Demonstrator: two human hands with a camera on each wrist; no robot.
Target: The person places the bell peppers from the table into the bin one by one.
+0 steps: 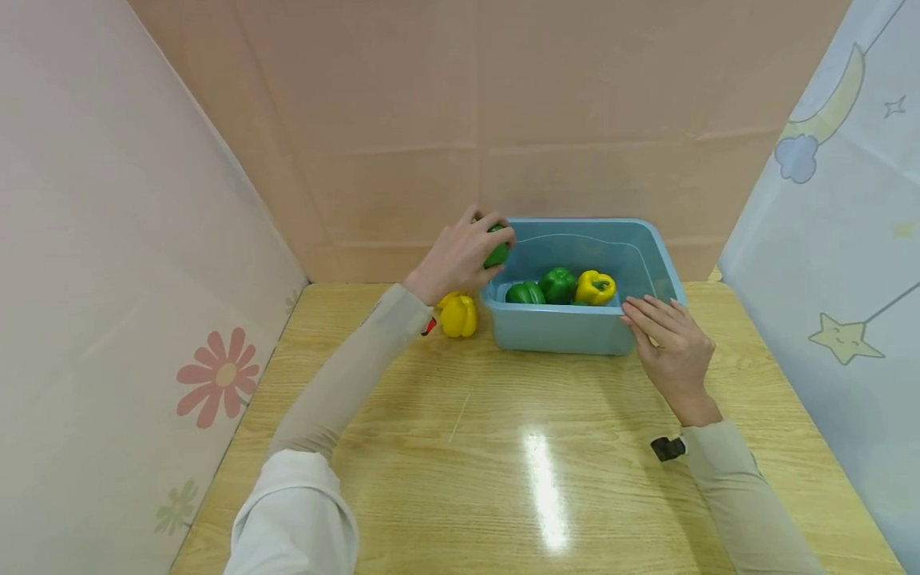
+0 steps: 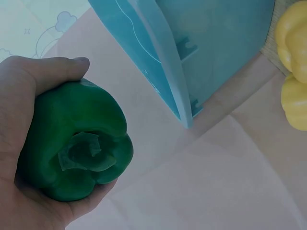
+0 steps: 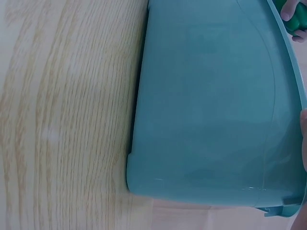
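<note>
My left hand (image 1: 463, 251) grips a green bell pepper (image 2: 79, 139) above the left end of a blue plastic tub (image 1: 564, 329). In the left wrist view the fingers wrap round the pepper, and its stem end faces the camera. On the tub's front rim, near the right corner, rests my right hand (image 1: 672, 347), its fingers laid over the edge. Inside the tub lie green bell peppers (image 1: 557, 285) and a yellow bell pepper (image 1: 595, 287); the front wall partly hides them.
Yellow bell peppers (image 1: 458, 315) lie on the wooden table (image 1: 460, 479) just left of the tub, partly behind the left wrist. A pinkish cloth wall (image 1: 575, 104) stands close behind the tub. Patterned side panels (image 1: 826, 263) flank the table.
</note>
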